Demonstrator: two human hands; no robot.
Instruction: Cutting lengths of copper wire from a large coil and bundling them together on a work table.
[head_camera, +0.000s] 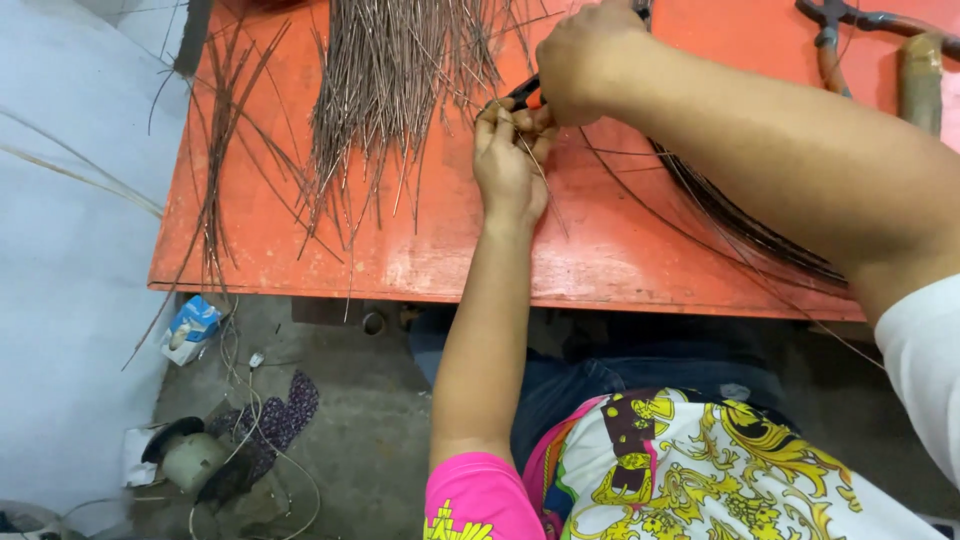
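A thin wire (540, 160) is pinched in the fingertips of the left hand (510, 165), right beside the dark cutter (523, 92) that the right hand (585, 60) holds clenched above it — the two grips touch over the orange counter (420, 250). Just left of them lies a fanned bundle of cut wires (390, 90), with a thinner bunch (215, 170) further left. Dark wire strands (750, 225) curve under the right forearm — pliers (835, 35) lie at the far right.
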